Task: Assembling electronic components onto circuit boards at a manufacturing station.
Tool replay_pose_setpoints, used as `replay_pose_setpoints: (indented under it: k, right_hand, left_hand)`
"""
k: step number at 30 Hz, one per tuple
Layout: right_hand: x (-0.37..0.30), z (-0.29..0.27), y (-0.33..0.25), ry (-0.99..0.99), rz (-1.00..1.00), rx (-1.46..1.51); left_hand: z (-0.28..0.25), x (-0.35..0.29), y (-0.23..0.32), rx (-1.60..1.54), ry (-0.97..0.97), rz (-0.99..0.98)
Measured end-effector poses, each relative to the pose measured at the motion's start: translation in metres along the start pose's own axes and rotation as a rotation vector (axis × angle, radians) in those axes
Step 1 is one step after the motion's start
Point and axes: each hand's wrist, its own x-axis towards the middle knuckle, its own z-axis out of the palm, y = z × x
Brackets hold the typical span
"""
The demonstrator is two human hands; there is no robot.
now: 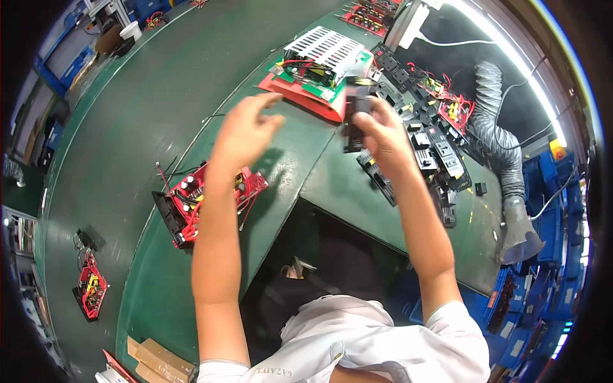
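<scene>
My right hand (385, 139) grips a black rectangular plastic panel (352, 121) between thumb and fingers; the panel is slightly blurred. My left hand (246, 131) hangs above the green bench with thumb and fingers apart and nothing in it. Just beyond both hands is an electronic unit with a white slotted metal cover (325, 50), green boards and black wires, resting on a red-orange base (297, 96). Below my left forearm lies a red circuit board assembly (188, 207) with a black end panel, partly hidden by the arm.
Many black plastic panels (440, 153) lie piled at the right, with red-wired boards (454, 108) behind them. A grey flexible duct (501, 127) stands at the bench's right edge. Another red board (92, 287) sits far left, and cardboard (159, 360) lies at the lower left.
</scene>
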Motion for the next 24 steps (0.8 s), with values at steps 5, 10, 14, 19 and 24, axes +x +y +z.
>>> replay_pose_setpoints:
  k: [5,10,14,19,24]
  right_hand:
    - [0.032,0.052,0.063,-0.159,0.248,0.394]
    - [0.059,0.071,0.103,-0.189,0.263,0.44]
    - [0.068,0.061,0.135,-0.23,0.234,0.441]
    - [0.067,0.063,0.135,-0.326,0.12,0.458]
    - [0.064,0.067,0.126,-0.316,0.239,0.546]
  left_hand:
    - [0.025,0.007,-0.009,0.175,-0.174,-0.089]
    - [0.001,0.01,-0.06,0.276,0.19,0.013]
    - [0.01,0.012,-0.047,0.392,0.267,0.007]
    - [0.007,0.004,-0.062,0.64,0.1,-0.023]
    - [0.004,0.008,-0.052,0.546,0.121,-0.091]
